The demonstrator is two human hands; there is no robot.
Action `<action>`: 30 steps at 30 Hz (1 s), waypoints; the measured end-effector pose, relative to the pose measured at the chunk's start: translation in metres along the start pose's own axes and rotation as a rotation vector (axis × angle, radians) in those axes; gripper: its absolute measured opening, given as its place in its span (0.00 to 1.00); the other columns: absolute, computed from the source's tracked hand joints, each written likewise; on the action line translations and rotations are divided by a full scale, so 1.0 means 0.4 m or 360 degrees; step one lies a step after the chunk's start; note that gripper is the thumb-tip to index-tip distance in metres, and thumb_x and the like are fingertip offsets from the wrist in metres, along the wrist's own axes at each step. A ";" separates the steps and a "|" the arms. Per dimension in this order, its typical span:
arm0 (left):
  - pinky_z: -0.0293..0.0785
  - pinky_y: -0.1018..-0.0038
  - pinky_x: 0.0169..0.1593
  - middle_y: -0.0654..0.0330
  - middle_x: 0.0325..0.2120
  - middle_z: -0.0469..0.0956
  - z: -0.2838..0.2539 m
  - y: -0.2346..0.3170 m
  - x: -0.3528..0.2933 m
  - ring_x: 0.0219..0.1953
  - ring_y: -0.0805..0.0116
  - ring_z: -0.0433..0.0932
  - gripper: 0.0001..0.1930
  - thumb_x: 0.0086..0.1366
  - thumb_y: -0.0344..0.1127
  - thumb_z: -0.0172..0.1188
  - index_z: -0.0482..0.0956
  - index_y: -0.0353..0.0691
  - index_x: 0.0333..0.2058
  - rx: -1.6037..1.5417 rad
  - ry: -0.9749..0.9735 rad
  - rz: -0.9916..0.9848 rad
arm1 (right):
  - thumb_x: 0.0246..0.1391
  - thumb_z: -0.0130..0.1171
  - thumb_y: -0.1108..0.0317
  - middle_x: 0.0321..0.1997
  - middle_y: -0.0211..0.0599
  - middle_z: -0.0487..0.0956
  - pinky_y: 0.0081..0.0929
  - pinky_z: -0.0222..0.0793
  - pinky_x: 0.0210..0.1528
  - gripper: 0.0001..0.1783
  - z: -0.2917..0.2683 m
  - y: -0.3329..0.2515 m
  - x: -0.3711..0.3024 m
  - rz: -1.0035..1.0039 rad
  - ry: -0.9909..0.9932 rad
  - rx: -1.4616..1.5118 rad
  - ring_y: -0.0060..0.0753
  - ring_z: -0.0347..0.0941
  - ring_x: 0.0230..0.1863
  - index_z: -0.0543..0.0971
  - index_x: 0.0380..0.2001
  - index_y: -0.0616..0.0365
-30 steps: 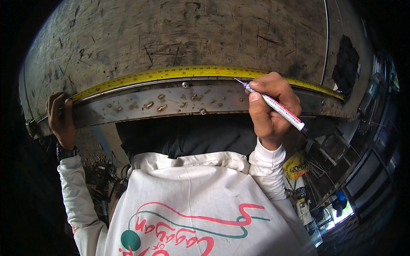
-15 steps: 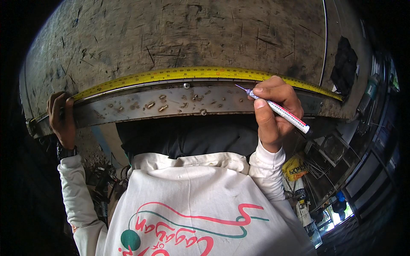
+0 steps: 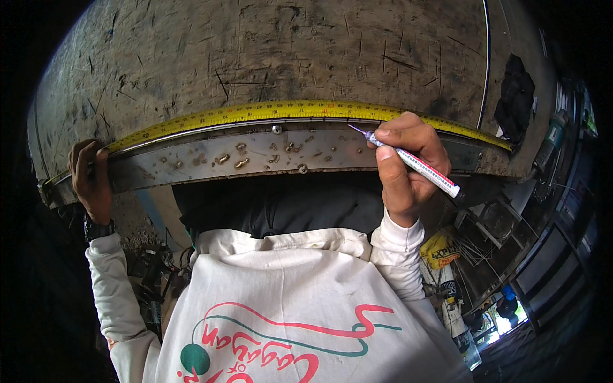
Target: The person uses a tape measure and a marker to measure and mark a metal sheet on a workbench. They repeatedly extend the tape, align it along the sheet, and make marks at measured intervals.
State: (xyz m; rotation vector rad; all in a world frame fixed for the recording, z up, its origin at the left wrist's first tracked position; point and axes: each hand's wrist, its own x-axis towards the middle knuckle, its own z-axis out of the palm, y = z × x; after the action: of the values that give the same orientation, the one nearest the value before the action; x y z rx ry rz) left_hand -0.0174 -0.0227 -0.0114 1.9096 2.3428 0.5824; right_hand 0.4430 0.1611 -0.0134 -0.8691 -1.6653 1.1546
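A yellow measuring tape [image 3: 281, 110] is stretched along the table's near edge, beside a thin shiny metal rod [image 3: 211, 129]. My left hand [image 3: 92, 179] is closed at the left end, its fingers curled over the tape and the rod; what its palm covers is hidden. In my right hand [image 3: 412, 169] is a white and red marker [image 3: 421, 169] with a long thin purple tip, pinched between thumb and fingers. That tip points left and lies close to the rod, right of the middle; I cannot tell whether it touches.
A scratched wooden tabletop [image 3: 287, 51] stretches beyond the tape. Along its near edge runs a metal strip [image 3: 211, 159] with weld marks and screws. A dark cloth [image 3: 514, 96] lies at the right, near a teal tool [image 3: 550, 140]. A yellow bag [image 3: 439, 250] sits below the table.
My right hand and the marker have shifted very slightly left along the rod. My left hand has stayed almost in place.
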 end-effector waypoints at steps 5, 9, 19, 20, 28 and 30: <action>0.68 0.64 0.56 0.55 0.41 0.79 0.002 0.000 -0.001 0.46 0.57 0.76 0.06 0.67 0.30 0.62 0.80 0.35 0.40 0.0047 0.0031 0.0028 | 0.42 0.60 0.77 0.27 0.43 0.81 0.23 0.72 0.30 0.08 -0.001 -0.003 0.001 -0.0010 -0.0024 -0.0027 0.30 0.76 0.25 0.80 0.30 0.65; 0.68 0.64 0.57 0.55 0.41 0.79 0.002 0.005 -0.001 0.47 0.57 0.76 0.06 0.67 0.30 0.62 0.80 0.35 0.41 0.0021 0.0026 0.0005 | 0.41 0.60 0.78 0.26 0.42 0.81 0.25 0.73 0.30 0.09 0.023 -0.029 0.015 0.0002 -0.0080 0.0014 0.31 0.77 0.25 0.80 0.31 0.65; 0.67 0.64 0.56 0.56 0.41 0.79 -0.001 0.008 0.002 0.46 0.57 0.76 0.06 0.66 0.30 0.62 0.80 0.35 0.40 0.0037 0.0000 0.0002 | 0.41 0.61 0.78 0.26 0.40 0.81 0.29 0.77 0.30 0.06 0.070 -0.014 0.024 -0.0074 -0.0161 -0.0145 0.34 0.80 0.26 0.79 0.28 0.62; 0.67 0.64 0.56 0.56 0.41 0.79 -0.001 0.009 0.003 0.46 0.57 0.76 0.06 0.66 0.30 0.62 0.80 0.35 0.40 0.0041 0.0003 0.0007 | 0.41 0.61 0.78 0.26 0.40 0.81 0.29 0.77 0.30 0.06 0.070 -0.012 0.025 -0.0089 -0.0162 -0.0150 0.34 0.80 0.26 0.79 0.28 0.62; 0.66 0.66 0.57 0.57 0.40 0.79 0.002 0.012 0.005 0.46 0.59 0.76 0.06 0.66 0.30 0.63 0.80 0.36 0.39 0.0034 0.0029 0.0023 | 0.41 0.61 0.78 0.24 0.40 0.80 0.28 0.76 0.30 0.06 0.077 -0.010 0.030 -0.0150 -0.0183 -0.0219 0.34 0.79 0.25 0.79 0.28 0.61; 0.66 0.66 0.56 0.57 0.40 0.79 0.001 0.012 0.008 0.46 0.59 0.76 0.06 0.65 0.30 0.63 0.80 0.36 0.39 0.0026 0.0032 0.0026 | 0.41 0.61 0.78 0.24 0.40 0.80 0.28 0.75 0.30 0.06 0.065 -0.009 0.032 -0.0143 -0.0245 -0.0173 0.33 0.79 0.25 0.79 0.27 0.61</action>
State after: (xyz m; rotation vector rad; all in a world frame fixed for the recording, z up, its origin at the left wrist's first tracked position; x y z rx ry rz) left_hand -0.0138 -0.0187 -0.0097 1.9404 2.3538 0.5878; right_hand 0.4139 0.1633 -0.0105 -0.7802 -1.8884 1.1008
